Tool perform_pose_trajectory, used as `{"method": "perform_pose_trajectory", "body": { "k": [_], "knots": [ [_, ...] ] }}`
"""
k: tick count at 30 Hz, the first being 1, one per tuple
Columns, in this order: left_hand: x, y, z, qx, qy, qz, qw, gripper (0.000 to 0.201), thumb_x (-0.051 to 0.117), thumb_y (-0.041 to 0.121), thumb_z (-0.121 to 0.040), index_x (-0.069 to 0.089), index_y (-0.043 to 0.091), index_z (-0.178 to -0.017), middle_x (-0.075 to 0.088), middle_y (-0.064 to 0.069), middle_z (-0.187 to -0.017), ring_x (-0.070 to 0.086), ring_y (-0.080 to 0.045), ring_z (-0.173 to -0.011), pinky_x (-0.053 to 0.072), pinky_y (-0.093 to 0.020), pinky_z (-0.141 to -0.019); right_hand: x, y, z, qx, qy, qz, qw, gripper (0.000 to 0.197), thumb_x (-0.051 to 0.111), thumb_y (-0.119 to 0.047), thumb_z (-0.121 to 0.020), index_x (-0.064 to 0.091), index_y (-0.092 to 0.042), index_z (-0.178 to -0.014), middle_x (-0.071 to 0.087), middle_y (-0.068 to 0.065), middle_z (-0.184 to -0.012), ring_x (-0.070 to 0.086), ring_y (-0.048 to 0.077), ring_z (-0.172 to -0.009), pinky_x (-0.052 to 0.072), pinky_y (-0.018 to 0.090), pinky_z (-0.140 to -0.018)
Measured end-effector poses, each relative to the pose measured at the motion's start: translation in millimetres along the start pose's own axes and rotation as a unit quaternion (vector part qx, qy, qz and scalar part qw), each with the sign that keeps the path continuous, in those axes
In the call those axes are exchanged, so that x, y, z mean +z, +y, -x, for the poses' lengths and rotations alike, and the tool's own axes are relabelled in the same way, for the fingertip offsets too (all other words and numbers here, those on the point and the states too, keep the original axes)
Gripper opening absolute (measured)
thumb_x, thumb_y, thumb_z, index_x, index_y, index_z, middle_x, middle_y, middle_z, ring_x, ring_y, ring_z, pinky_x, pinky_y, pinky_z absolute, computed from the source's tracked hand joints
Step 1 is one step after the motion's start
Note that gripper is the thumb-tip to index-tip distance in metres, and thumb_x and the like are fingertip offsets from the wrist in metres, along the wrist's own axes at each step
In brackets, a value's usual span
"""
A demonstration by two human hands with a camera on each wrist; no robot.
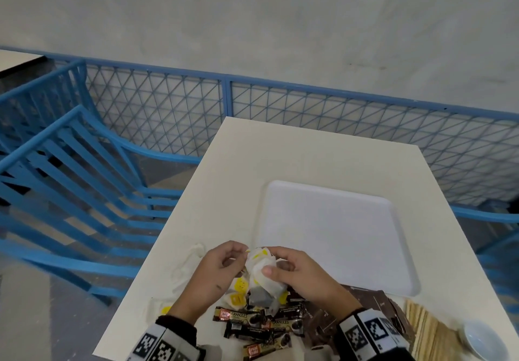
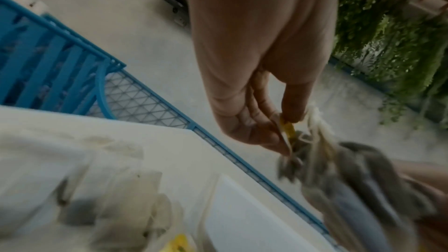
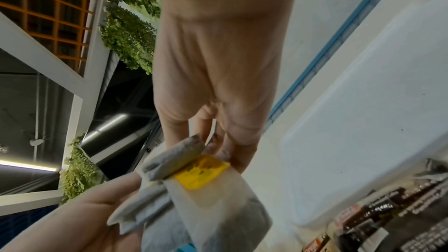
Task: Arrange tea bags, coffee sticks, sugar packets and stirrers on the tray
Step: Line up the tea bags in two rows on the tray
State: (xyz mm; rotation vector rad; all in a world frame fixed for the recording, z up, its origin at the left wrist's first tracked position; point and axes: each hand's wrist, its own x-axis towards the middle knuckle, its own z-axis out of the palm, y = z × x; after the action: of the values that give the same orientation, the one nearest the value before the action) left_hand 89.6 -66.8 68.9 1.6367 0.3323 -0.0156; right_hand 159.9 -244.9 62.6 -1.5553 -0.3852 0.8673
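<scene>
**Tea bags held in a bunch beside the bare tray**

The right hand (image 1: 295, 272) grips a bunch of white paper tea bags with yellow tags (image 1: 262, 272) above the cream surface (image 1: 224, 181), near the white plastic tray (image 1: 331, 237). The left hand (image 1: 217, 269) pinches one yellow tag (image 2: 288, 128) between thumb and fingers (image 2: 254, 137). The bags look light, soft and tearable, with strings prone to tangling; holding them by tag or top seam seems safest.
</scene>
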Motion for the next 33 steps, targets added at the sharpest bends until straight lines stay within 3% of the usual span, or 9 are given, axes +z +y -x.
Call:
{"method": "perform_pose_trajectory", "body": {
  "k": [3,6,9,11,16,19,27,30,33],
  "knots": [
    [4.1,4.9,0.2,0.011,-0.022,0.035,0.999,0.019,0.051,0.017,-0.094,0.068,0.01,-0.092,0.065,-0.003,-0.08,0.056,-0.011,-0.074,0.048,-0.018,-0.068,1.4,-2.6,-0.8,0.005,0.022,0.015,1.0,0.022,0.063,-0.02,-0.088,0.06,-0.019,-0.11,0.068,0.012,-0.098,0.063,0.015,-0.087,0.05,0.031,-0.081],
    [8.1,9.3,0.4,0.003,-0.027,0.065,0.997,0.044,0.05,0.05,-0.089,0.064,0.008,-0.087,0.059,0.004,-0.075,0.055,-0.005,-0.071,0.044,-0.013,-0.068,3.5,-6.2,1.1,0.007,0.014,-0.021,1.0,0.015,0.065,-0.025,-0.086,0.061,-0.021,-0.1,0.068,0.01,-0.092,0.064,0.016,-0.079,0.051,0.026,-0.071],
    [13.8,7.6,-5.1,0.002,-0.048,0.107,0.993,0.065,0.061,0.069,-0.068,0.059,0.016,-0.107,0.063,-0.008,-0.104,0.061,-0.018,-0.098,0.048,-0.03,-0.089,7.3,-9.0,2.9,-0.007,0.021,-0.057,0.998,0.017,0.067,-0.029,-0.08,0.063,-0.021,-0.095,0.069,0.008,-0.089,0.065,0.016,-0.077,0.051,0.026,-0.068],
    [22.1,9.1,-7.4,-0.024,-0.094,0.156,0.983,0.062,0.069,0.055,-0.07,0.055,0.016,-0.116,0.062,-0.021,-0.114,0.061,-0.034,-0.106,0.048,-0.046,-0.091,8.0,-10.7,3.0,-0.018,0.029,-0.073,0.997,0.02,0.068,-0.026,-0.081,0.064,-0.02,-0.099,0.069,0.006,-0.092,0.066,0.018,-0.083,0.053,0.029,-0.075],
    [44.7,18.2,-10.2,-0.132,-0.152,0.268,0.942,0.056,0.066,0.03,-0.075,0.051,0.017,-0.127,0.061,-0.019,-0.123,0.06,-0.033,-0.112,0.048,-0.045,-0.093,-4.4,-14.7,5.2,-0.044,0.095,-0.039,0.994,0.011,0.063,-0.008,-0.086,0.061,-0.015,-0.095,0.066,0.003,-0.093,0.063,0.016,-0.084,0.051,0.028,-0.077],
    [52.7,20.4,-6.8,-0.142,-0.193,0.26,0.936,0.045,0.066,0.026,-0.077,0.06,0.012,-0.119,0.063,-0.019,-0.121,0.061,-0.034,-0.11,0.052,-0.044,-0.089,-15.3,-13.9,8.5,-0.046,0.116,-0.006,0.992,0.015,0.07,-0.017,-0.082,0.061,-0.021,-0.095,0.069,0.01,-0.09,0.064,0.015,-0.078,0.053,0.029,-0.074],
    [87.9,28.8,-7.1,-0.134,-0.135,0.275,0.943,0.041,0.064,0.014,-0.08,0.056,0.001,-0.118,0.071,-0.015,-0.098,0.07,-0.023,-0.086,0.057,-0.029,-0.065,-35.5,-8.1,23.4,-0.109,0.177,0.092,0.974,0.003,0.061,-0.026,-0.089,0.059,-0.028,-0.088,0.06,-0.01,-0.106,0.052,-0.005,-0.082,0.044,0.012,-0.076],
    [100.3,30.3,-11.1,-0.119,-0.098,0.277,0.948,0.037,0.061,0.014,-0.079,0.06,0.007,-0.116,0.071,-0.014,-0.1,0.07,-0.021,-0.085,0.057,-0.029,-0.063,-49.6,-4.6,28.0,-0.11,0.201,0.069,0.971,0.014,0.046,-0.042,-0.091,0.055,-0.032,-0.089,0.056,-0.004,-0.1,0.054,0.007,-0.092,0.045,0.022,-0.083],
    [107.3,33.1,-17.8,-0.111,-0.062,0.292,0.948,0.033,0.06,0.013,-0.08,0.06,0.011,-0.113,0.072,-0.01,-0.098,0.07,-0.017,-0.082,0.056,-0.026,-0.058,-68.2,-1.7,34.8,-0.035,0.181,-0.015,0.983,0.03,0.039,-0.048,-0.087,0.051,-0.021,-0.094,0.055,-0.005,-0.09,0.054,0.007,-0.079,0.046,0.022,-0.075]
  ]
}}
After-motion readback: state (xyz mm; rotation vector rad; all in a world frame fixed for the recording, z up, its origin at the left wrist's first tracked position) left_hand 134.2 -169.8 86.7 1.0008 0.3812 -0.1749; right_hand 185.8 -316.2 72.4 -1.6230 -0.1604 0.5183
